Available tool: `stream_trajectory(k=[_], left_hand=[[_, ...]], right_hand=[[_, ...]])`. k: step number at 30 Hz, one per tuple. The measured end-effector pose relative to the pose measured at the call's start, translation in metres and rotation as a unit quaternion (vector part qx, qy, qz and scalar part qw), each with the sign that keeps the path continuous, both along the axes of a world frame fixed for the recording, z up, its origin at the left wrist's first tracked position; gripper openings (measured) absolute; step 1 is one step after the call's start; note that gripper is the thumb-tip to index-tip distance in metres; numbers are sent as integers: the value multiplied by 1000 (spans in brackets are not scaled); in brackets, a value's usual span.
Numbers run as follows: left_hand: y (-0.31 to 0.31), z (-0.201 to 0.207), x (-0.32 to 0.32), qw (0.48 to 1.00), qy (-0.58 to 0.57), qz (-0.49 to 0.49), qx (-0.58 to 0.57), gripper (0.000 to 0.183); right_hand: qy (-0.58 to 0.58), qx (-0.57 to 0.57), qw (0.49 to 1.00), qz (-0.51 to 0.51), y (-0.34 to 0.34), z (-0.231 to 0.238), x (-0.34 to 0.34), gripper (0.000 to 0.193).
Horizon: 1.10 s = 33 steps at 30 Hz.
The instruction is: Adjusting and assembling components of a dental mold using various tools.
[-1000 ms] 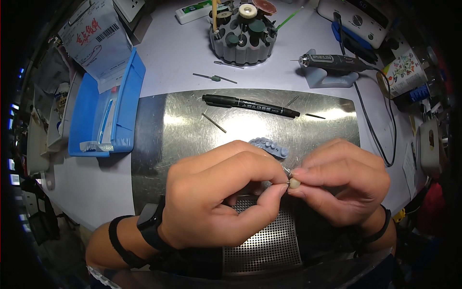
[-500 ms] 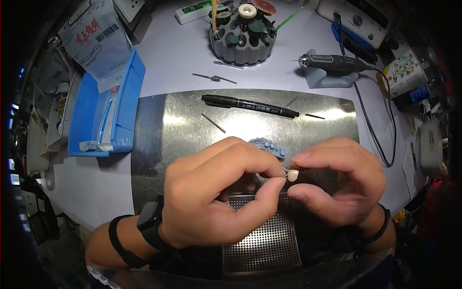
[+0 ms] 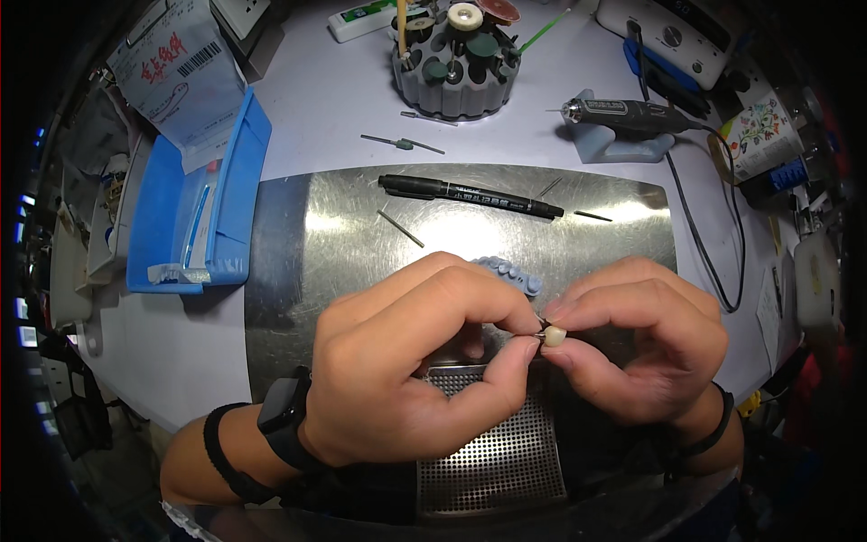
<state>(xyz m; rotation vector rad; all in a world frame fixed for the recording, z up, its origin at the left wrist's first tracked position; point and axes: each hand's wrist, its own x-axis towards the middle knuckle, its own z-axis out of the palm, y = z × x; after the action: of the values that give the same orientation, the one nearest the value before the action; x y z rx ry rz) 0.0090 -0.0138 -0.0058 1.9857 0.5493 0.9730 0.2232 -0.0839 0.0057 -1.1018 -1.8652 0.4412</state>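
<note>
Over the near edge of a scratched metal plate (image 3: 307,280), a tooth-shaped crown (image 3: 554,336) sits between two hands.
The left hand (image 3: 420,361) pinches a thin metal shank (image 3: 540,335) meeting the crown; the right hand's (image 3: 646,339) thumb and forefinger flank it, contact unclear. Beyond lie a blue-grey dental model (image 3: 510,274) and black marker (image 3: 470,197); on the white tabletop (image 3: 325,108), a bur stand (image 3: 452,95), cradled rotary handpiece (image 3: 623,115) and blue tray (image 3: 237,190).
</note>
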Motion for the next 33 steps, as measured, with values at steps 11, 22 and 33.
stream_trajectory(k=[11, 22, 33], left_hand=[[-2, 4, 1, 1000, 11, 8, 26, 19], [-3, 2, 2, 1000, 7, 22, 14, 18], [-3, 4, 1, 1000, 16, 18, 7, 18]], right_hand=[[32, -9, 999, 1, -3, -2, -2, 24], [48, -11, 999, -2, -3, -4, -3, 25], [43, 1, 999, 8, -3, -4, -2, 27]])
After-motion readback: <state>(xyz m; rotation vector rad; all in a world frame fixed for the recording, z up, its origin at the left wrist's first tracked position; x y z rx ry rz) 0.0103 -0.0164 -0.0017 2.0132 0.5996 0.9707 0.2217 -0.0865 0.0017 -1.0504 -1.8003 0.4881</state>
